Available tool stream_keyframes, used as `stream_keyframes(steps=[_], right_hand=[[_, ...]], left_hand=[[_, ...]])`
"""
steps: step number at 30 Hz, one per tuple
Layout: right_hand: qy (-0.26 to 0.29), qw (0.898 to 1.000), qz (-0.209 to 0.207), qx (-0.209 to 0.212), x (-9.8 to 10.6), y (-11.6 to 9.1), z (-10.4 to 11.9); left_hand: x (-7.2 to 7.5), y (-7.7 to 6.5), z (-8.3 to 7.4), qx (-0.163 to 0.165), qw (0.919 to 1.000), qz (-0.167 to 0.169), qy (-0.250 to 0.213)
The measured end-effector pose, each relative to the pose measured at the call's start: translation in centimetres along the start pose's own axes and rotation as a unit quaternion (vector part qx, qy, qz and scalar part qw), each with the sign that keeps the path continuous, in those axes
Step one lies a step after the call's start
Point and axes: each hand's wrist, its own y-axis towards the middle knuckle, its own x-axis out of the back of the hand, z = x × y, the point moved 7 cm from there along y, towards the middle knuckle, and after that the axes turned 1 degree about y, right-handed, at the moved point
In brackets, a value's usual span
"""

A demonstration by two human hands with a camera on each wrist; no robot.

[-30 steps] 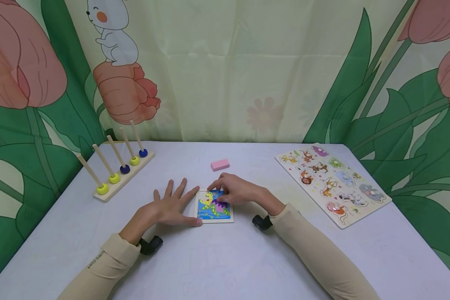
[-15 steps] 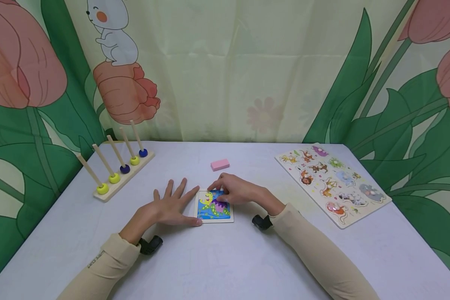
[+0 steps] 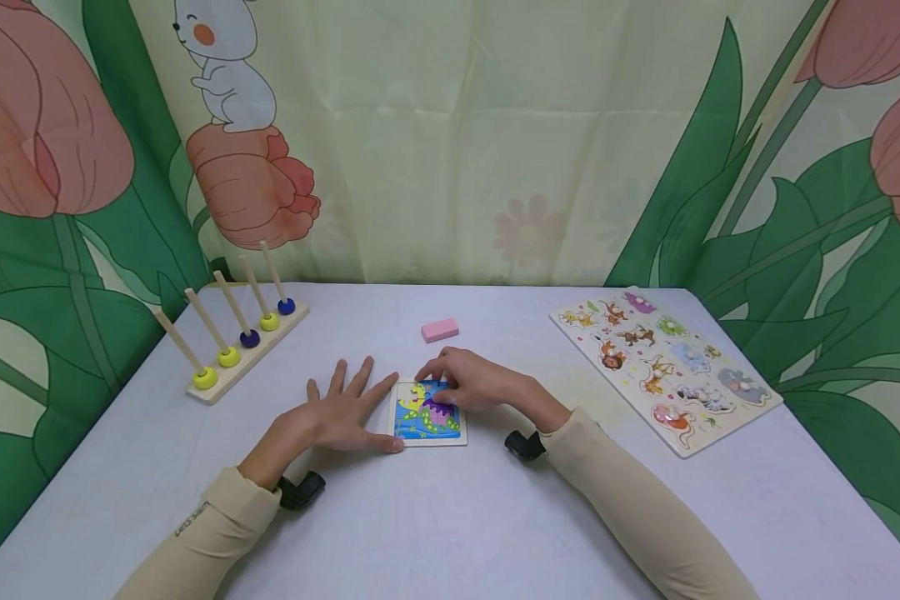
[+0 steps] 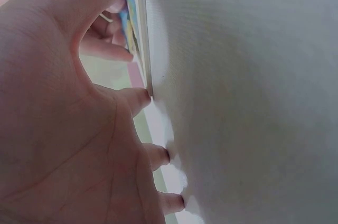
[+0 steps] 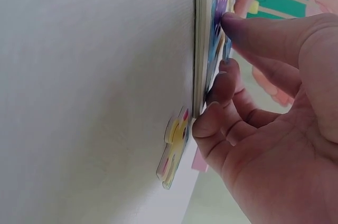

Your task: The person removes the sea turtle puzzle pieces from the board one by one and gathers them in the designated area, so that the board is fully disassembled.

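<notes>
Nothing visibly moved since earlier frame. Puzzle (image 3: pixel 428 422) between desk's (image 3: pixel 435 517) left and right edges; my left hand (image 3: pixel 341 418) spread against it, right hand's (image 3: pixel 482 382) curled fingers pinching piece (image 5: pixel 227 49). Likely light, stiff, slick: take by rim.

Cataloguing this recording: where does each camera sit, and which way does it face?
Head: on the head, facing forward and down over the white table; left hand, right hand and beige fabric sleeves show.
Left wrist: worn there, looking along the left palm toward the pale edge of a small square picture puzzle; right-hand fingers show.
Right wrist: worn there, looking past the right palm and thumb at the puzzle and a yellow puzzle piece.
Shared: both wrist views catch the puzzle side-on.
</notes>
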Motion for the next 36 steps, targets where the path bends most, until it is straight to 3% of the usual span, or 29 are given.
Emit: stream_keyframes(steps=[28,36], right_hand=[[-0.012,0.999,-0.034,-0.004,1.7,-3.1,-2.6],[-0.013,0.999,-0.04,-0.028,2.3,-4.4,-3.7]], left_hand=[[-0.1,0.1,0.2,0.009,0.9999,0.005,0.005],[-0.1,0.0,0.1,0.008,0.9999,0.008,-0.002]])
